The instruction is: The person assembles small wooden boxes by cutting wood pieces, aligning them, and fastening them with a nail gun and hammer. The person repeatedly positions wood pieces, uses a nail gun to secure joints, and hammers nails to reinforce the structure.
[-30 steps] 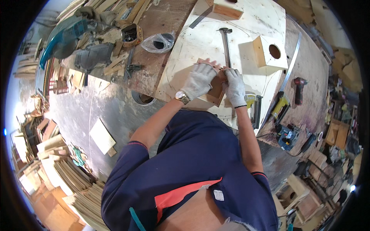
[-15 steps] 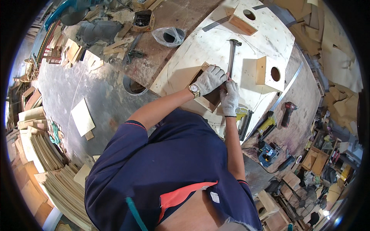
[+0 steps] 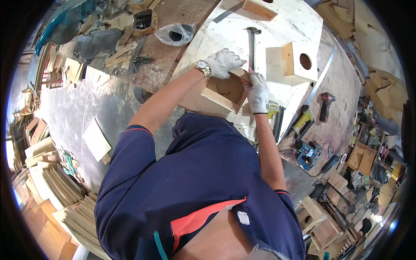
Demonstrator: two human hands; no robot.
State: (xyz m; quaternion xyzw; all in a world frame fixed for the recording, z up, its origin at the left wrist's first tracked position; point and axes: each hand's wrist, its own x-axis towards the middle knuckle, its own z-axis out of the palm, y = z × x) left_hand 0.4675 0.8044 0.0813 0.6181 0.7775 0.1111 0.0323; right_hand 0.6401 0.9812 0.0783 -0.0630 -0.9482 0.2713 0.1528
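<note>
Open wooden box (image 3: 218, 100) on the pale board (image 3: 197, 63): left hand (image 3: 222, 63) has shifted left, loosely open at the far edge, leaving the interior accessible; right hand (image 3: 258, 89) grips the right far corner. Hammer (image 3: 252, 48) lies beyond.

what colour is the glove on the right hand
The glove is off-white, showing in the head view.

On the board (image 3: 284, 32), one box (image 3: 219, 103) lies near, a hammer (image 3: 252, 48) beyond it, a second box (image 3: 297, 52) to the right; a bag (image 3: 161, 34) lies left of the board, a drill (image 3: 324, 108) right.
</note>
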